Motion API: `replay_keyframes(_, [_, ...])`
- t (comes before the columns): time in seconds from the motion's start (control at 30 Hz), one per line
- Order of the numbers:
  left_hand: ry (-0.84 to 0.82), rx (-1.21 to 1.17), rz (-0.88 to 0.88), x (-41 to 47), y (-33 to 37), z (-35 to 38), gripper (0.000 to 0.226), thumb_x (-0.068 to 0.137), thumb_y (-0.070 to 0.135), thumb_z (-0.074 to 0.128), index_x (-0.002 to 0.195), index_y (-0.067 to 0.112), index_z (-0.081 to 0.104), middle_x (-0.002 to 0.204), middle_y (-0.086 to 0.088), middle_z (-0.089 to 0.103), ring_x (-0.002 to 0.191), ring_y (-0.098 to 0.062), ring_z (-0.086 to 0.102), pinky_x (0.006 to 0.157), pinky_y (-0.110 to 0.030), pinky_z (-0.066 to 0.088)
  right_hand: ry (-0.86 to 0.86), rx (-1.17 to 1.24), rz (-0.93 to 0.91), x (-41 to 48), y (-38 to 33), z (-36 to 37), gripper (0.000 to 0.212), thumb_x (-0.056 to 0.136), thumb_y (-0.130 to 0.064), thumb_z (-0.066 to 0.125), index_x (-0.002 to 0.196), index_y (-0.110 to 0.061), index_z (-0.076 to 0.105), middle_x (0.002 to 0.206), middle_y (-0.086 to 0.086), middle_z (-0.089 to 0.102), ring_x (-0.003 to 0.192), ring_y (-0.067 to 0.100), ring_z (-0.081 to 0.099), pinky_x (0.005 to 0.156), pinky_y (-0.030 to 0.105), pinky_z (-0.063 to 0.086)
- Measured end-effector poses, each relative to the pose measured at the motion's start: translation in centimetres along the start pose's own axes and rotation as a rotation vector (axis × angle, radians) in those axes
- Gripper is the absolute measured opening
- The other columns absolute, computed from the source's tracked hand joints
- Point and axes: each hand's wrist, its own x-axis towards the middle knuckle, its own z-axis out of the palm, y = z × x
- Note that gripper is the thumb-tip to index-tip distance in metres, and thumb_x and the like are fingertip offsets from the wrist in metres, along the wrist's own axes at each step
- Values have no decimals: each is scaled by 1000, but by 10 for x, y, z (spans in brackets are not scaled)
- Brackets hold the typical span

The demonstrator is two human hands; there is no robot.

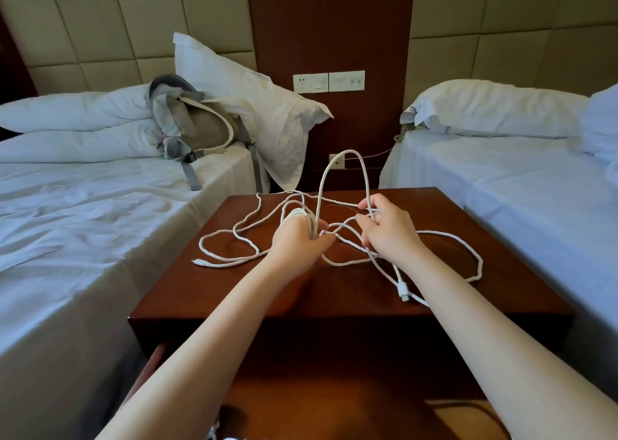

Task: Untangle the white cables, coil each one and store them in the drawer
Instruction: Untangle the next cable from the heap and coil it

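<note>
Your open drawer [152, 361] shows nothing I can make out, while the tangled white cables [403, 291] sprawl on the nightstand [334, 292] above, your left hand [297, 235] gripping a small coil [296, 213] wound round its fingers and your right hand [388, 229] pinching a raised loop [351, 152].

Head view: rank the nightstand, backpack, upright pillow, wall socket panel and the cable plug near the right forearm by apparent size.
1. nightstand
2. upright pillow
3. backpack, close to the pillow and covering part of it, so unsure
4. wall socket panel
5. cable plug, smallest though near the camera
</note>
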Motion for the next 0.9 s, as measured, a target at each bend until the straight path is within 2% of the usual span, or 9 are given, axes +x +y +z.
replay_keyframes(0.07, [42,14,-28,2,-4,6,28,86,27,65,87,-1,65,95,-15,67,86,-26,63,79,-38,52,-50,-1,35,-3,2,-5,20,97,-22,50,116,-24,46,76,-2,67,57,4,61,50,15,45])
replay_keyframes(0.13, [15,18,-47,3,-8,9,29,87,29,62,78,2,61,94,-17,66,86,-29,63,81,-45,51,-98,-17,36,-6,2,-10,26,95,-22,54,119,-23,45,78,-5,70,58,5,63,63,23,52])
replay_keyframes(0.2, [-25,31,-77,4,-12,9,32,90,28,57,83,-1,64,84,-16,66,79,-27,62,78,-42,50,-164,-71,31,-9,2,-14,34,91,-27,59,122,-25,45,84,-9,71,68,7,66,75,29,49])
replay_keyframes(0.27, [-45,-4,-123,3,-13,7,34,93,27,53,79,-3,62,66,-10,57,64,-21,55,67,-34,45,-258,-175,15,-13,-1,-17,47,84,-30,67,125,-26,45,99,-12,69,82,8,62,76,28,42])
replay_keyframes(0.37, [-79,-242,-273,3,-13,2,27,94,28,52,79,6,57,61,-4,48,54,-13,44,55,-27,39,-375,-278,-44,-22,-3,-17,52,79,-15,71,126,-24,50,105,-12,59,75,3,52,70,21,43])
replay_keyframes(0.53, [-42,-519,-323,2,-7,-1,29,96,27,48,82,4,58,56,-1,47,44,-11,39,46,-23,33,-185,-249,-53,-28,3,-20,54,80,4,67,124,-22,50,116,-6,40,78,10,56,73,18,49])
replay_keyframes(0.63, [-38,-535,-291,2,-1,-3,32,98,24,45,75,7,59,52,1,46,42,-9,39,40,-17,32,-136,-294,109,-15,12,-20,54,82,-2,70,130,-17,51,109,-1,52,84,12,56,72,16,45])
replay_keyframes(0.73, [-10,-610,-303,3,-1,-5,31,97,22,45,73,10,60,53,1,46,41,-8,38,38,-15,31,-113,-242,253,1,14,-14,32,85,-2,66,115,-15,63,96,-1,60,83,14,58,58,13,42])
replay_keyframes(0.9, [136,-714,-349,9,-10,-17,31,98,19,45,71,9,57,54,-1,44,39,-8,36,38,-17,29,-141,-337,79,24,10,8,27,89,-2,58,105,-19,71,109,3,66,96,19,60,84,28,49])
